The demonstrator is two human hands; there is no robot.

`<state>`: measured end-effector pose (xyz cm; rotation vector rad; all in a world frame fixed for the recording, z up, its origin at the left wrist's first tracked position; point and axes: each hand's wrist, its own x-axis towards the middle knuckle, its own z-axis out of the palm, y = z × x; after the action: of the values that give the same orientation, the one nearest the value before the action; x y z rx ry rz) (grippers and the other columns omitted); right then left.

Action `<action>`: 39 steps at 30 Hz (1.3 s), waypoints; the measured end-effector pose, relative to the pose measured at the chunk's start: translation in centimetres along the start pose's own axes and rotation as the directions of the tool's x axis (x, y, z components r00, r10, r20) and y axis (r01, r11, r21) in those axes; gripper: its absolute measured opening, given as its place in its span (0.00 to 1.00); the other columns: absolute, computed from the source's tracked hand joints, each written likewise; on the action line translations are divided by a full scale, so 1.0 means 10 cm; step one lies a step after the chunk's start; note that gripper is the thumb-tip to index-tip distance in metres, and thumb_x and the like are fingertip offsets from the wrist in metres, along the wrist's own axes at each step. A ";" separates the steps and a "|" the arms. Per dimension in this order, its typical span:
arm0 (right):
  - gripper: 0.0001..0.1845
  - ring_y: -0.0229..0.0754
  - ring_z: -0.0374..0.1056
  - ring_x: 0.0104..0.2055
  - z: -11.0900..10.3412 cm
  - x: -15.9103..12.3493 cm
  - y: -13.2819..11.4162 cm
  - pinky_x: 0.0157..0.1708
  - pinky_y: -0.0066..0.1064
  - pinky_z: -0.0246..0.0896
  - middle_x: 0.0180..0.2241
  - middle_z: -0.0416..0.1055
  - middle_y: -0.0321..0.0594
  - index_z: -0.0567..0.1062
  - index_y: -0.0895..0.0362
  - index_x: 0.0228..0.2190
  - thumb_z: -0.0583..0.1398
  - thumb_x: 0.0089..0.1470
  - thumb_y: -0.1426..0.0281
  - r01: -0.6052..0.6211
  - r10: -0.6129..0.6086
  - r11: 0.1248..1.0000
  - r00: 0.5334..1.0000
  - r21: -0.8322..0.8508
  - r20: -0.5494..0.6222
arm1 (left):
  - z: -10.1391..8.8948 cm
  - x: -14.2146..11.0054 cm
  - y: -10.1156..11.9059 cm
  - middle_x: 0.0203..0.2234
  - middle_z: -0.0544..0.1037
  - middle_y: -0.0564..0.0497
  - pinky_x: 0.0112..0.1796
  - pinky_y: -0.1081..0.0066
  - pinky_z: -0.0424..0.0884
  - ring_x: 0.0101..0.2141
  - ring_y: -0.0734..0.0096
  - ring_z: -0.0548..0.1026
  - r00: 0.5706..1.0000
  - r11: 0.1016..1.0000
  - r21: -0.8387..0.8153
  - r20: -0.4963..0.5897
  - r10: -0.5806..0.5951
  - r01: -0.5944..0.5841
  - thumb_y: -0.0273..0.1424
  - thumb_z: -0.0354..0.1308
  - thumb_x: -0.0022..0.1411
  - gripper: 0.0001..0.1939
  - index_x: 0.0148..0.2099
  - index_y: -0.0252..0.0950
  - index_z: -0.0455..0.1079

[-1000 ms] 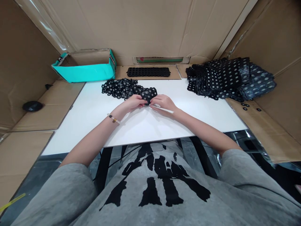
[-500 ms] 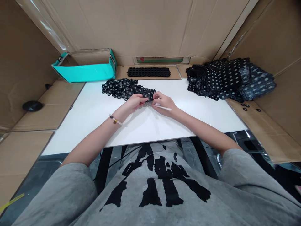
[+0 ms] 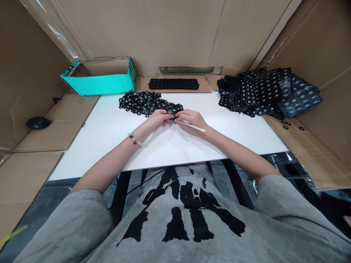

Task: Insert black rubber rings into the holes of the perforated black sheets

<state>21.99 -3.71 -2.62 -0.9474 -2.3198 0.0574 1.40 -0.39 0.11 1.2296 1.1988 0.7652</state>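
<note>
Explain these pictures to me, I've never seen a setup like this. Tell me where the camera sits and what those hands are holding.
There is no machine here: a camera worn on a person's head looks down at their own bare hands. The left hand and right hand both pinch the end of a black strip of linked rings, which lies on a white board. The right hand also holds a thin white stick. Farther off lie a black perforated tray and a teal box. A heap of dotted black sheets sits to the right, with cardboard around the area.
</note>
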 end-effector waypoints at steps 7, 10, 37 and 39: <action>0.16 0.45 0.73 0.52 0.07 -0.01 0.01 0.48 0.35 0.67 0.52 0.79 0.45 0.81 0.53 0.42 0.54 0.70 0.63 0.060 -0.055 0.982 0.998 -0.177 0.030 | 0.01 0.00 -0.03 0.14 0.67 0.54 0.23 0.75 0.55 0.19 0.78 0.64 0.999 0.998 0.039 -0.016 0.047 -0.046 0.18 0.65 0.54 0.16 0.20 0.33 0.65; 0.15 0.44 0.72 0.51 0.17 0.00 -0.01 0.45 0.34 0.65 0.53 0.79 0.43 0.81 0.53 0.40 0.54 0.70 0.67 0.018 -0.010 0.959 0.999 -0.284 0.033 | 0.01 0.02 -0.07 0.14 0.67 0.55 0.23 0.74 0.54 0.18 0.78 0.62 0.997 0.997 0.036 -0.039 0.064 -0.063 0.18 0.64 0.51 0.12 0.21 0.32 0.67; 0.11 0.46 0.65 0.42 0.34 0.05 -0.06 0.38 0.36 0.55 0.42 0.76 0.44 0.79 0.56 0.39 0.56 0.68 0.75 0.023 0.015 0.920 0.996 -0.392 0.093 | -0.03 0.09 -0.07 0.15 0.54 0.61 0.19 0.76 0.45 0.15 0.85 0.52 0.995 0.960 -0.267 -0.032 -0.091 0.079 0.09 0.62 0.52 0.26 0.21 0.37 0.51; 0.11 0.46 0.66 0.42 0.35 0.06 -0.05 0.38 0.36 0.56 0.41 0.77 0.45 0.79 0.56 0.38 0.56 0.67 0.75 0.002 0.035 0.931 0.995 -0.365 0.094 | -0.02 0.09 -0.07 0.14 0.54 0.61 0.19 0.77 0.45 0.15 0.85 0.53 0.996 0.960 -0.271 -0.023 -0.086 0.076 0.09 0.63 0.51 0.26 0.21 0.37 0.50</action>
<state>19.39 -3.06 -5.01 -1.1668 -2.4627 -0.3405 1.27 0.33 -0.81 0.9409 1.1242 0.8609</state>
